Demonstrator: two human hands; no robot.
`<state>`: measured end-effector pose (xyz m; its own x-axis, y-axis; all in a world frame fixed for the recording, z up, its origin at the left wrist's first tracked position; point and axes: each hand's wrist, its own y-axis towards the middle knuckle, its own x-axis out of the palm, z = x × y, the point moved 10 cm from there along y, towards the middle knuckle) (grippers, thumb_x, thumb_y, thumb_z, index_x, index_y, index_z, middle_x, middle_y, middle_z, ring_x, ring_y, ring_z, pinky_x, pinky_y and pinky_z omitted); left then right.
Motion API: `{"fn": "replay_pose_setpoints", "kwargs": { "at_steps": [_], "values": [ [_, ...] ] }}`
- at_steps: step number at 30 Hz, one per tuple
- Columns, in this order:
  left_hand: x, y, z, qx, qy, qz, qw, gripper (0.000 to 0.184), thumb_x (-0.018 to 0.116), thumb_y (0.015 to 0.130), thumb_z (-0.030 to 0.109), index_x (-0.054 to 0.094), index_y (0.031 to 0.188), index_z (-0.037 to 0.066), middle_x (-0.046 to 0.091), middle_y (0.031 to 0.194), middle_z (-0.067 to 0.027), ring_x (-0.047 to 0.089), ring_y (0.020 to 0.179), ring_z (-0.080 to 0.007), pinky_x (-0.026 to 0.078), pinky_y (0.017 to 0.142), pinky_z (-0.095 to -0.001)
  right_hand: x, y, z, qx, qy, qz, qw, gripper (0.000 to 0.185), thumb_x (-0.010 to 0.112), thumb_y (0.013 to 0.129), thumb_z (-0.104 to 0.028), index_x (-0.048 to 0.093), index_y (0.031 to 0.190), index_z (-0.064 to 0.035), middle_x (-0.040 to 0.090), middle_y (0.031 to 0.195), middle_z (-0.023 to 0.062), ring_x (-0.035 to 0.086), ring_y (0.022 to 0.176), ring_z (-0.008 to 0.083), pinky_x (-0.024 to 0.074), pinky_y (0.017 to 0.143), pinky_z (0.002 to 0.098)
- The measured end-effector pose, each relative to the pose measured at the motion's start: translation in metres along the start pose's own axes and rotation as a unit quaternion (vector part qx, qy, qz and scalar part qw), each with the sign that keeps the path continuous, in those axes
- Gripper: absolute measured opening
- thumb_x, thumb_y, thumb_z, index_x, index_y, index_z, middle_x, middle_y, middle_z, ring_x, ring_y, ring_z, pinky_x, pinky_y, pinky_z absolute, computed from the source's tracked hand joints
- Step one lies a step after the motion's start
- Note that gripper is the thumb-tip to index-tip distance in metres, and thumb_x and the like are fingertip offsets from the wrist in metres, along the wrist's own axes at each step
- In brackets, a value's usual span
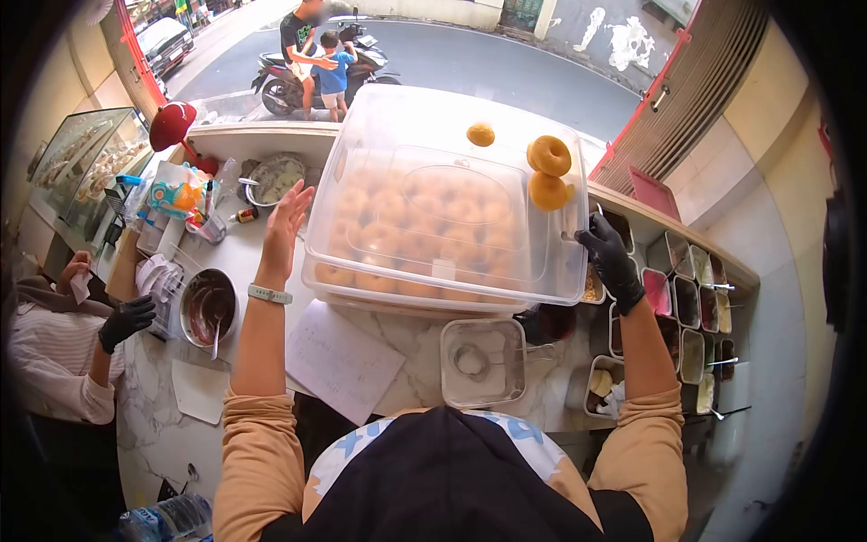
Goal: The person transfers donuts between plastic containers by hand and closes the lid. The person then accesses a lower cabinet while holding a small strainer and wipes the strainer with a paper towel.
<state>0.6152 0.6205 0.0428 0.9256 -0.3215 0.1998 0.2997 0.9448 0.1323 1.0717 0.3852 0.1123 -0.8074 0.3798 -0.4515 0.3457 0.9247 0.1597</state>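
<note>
Head view: large lidded plastic tub (397,135) sits mid-counter in front of the wearer, ring doughnuts (379,239) packed in rows inside, seen hazily through the plastic. Three more doughnuts (549,155) appear to rest on the lid, toward its far right part; two of them overlap.

Left hand (284,226): bare, raised just beside the tub's left end, fingers extended, grip wide, nothing in it. Contact with the tub: cannot tell.

Right hand (614,260): black glove, at the tub's right end, fingers curled near the rim. Whether it grips the edge or something small there, cannot tell.

Near side of tub: handwritten sheet (343,363) and square clear container (483,402) on the marbled counter (406,384). Left: metal bowl (233,312), brown smears, spoon in it. Right: rows of small topping containers (693,350). Far left: co-worker's black-gloved hand (129,321).
</note>
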Motion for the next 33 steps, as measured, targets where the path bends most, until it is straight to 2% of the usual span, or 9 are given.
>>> {"fn": "replay_pose_setpoints", "kwargs": {
  "at_steps": [8,13,15,16,19,23,24,28,33],
  "values": [
    [0.079,0.071,0.031,-0.113,-0.021,-0.203,0.972,0.066,0.032,0.094,0.053,0.038,0.136,0.003,0.050,0.130,-0.0100,0.047,0.119,-0.0172,0.034,0.101,-0.0344,0.015,-0.009,-0.010,-0.041,-0.058,0.036,0.997,0.017,0.060,0.084,-0.012,0.048,0.086,-0.0002,0.053,0.066,0.0055,0.048,0.061,0.0085,0.0401,0.054,0.0282],
    [0.089,0.122,0.008,-0.181,0.047,-0.169,0.968,0.075,0.027,0.090,0.063,0.041,0.133,0.003,0.049,0.127,-0.0080,0.050,0.106,-0.0172,0.040,0.087,-0.0364,0.026,-0.021,0.034,0.062,-0.047,-0.007,0.997,0.016,0.060,0.084,-0.011,0.051,0.091,0.0002,0.058,0.078,0.0047,0.050,0.068,0.0067,0.0431,0.059,0.0278],
    [0.076,0.149,0.007,-0.150,0.140,-0.071,0.976,0.074,0.031,0.089,0.063,0.042,0.133,0.005,0.047,0.129,-0.0089,0.051,0.103,-0.0191,0.040,0.085,-0.0364,0.036,-0.022,0.029,0.058,0.035,-0.014,0.998,0.016,0.061,0.084,-0.012,0.051,0.090,-0.0006,0.058,0.081,0.0034,0.050,0.069,0.0071,0.0431,0.059,0.0273],
    [0.069,0.164,0.015,-0.111,0.185,-0.038,0.976,0.070,0.053,0.084,0.057,0.043,0.131,0.005,0.044,0.132,-0.0109,0.050,0.107,-0.0234,0.041,0.090,-0.0368,0.036,-0.019,0.031,0.068,0.031,-0.013,0.997,0.016,0.061,0.084,-0.013,0.050,0.088,-0.0016,0.056,0.079,0.0009,0.048,0.067,0.0065,0.0410,0.057,0.0252],
    [0.094,0.168,0.088,0.235,0.394,0.053,0.887,0.075,0.072,0.074,0.042,0.040,0.130,0.003,0.045,0.129,-0.0140,0.051,0.103,-0.0235,0.044,0.087,-0.0358,0.043,-0.012,0.017,0.079,-0.012,-0.030,0.996,0.017,0.060,0.084,-0.013,0.049,0.089,-0.0016,0.052,0.073,-0.0008,0.044,0.063,0.0057,0.0388,0.053,0.0236],
    [0.149,0.173,0.102,0.338,0.467,-0.064,0.815,0.056,0.081,0.066,0.027,0.057,0.113,0.008,0.060,0.096,-0.0109,0.056,0.085,-0.0223,0.046,0.080,-0.0344,0.058,0.002,0.027,0.082,0.039,-0.035,0.995,0.019,0.060,0.084,-0.016,0.047,0.086,-0.0026,0.047,0.065,0.0005,0.042,0.056,0.0070,0.0369,0.049,0.0254],
    [0.165,0.165,0.105,0.334,0.485,-0.105,0.801,0.041,0.079,0.069,0.025,0.064,0.102,0.007,0.062,0.093,-0.0066,0.055,0.084,-0.0204,0.045,0.080,-0.0343,0.059,0.004,0.026,0.091,0.023,-0.035,0.995,0.023,0.062,0.083,-0.019,0.046,0.085,-0.0020,0.046,0.063,0.0028,0.043,0.054,0.0100,0.0378,0.049,0.0275],
    [0.176,0.159,0.128,0.395,0.458,-0.070,0.793,0.030,0.076,0.072,0.020,0.065,0.094,0.003,0.060,0.087,-0.0059,0.055,0.080,-0.0190,0.046,0.075,-0.0293,0.064,0.014,0.014,0.041,-0.135,-0.001,0.990,0.031,0.063,0.080,-0.025,0.045,0.085,0.0001,0.050,0.063,0.0111,0.049,0.053,0.0244,0.0431,0.053,0.0350],
    [0.172,0.114,0.210,0.459,0.424,-0.029,0.780,0.027,0.075,0.074,0.016,0.064,0.095,0.002,0.061,0.093,-0.0066,0.059,0.086,-0.0198,0.047,0.078,-0.0301,0.040,0.011,0.003,0.064,-0.095,0.061,0.991,0.041,0.064,0.084,-0.025,0.048,0.109,0.0036,0.062,0.085,0.0156,0.061,0.066,0.0233,0.0490,0.060,0.0330]
  ]
}}
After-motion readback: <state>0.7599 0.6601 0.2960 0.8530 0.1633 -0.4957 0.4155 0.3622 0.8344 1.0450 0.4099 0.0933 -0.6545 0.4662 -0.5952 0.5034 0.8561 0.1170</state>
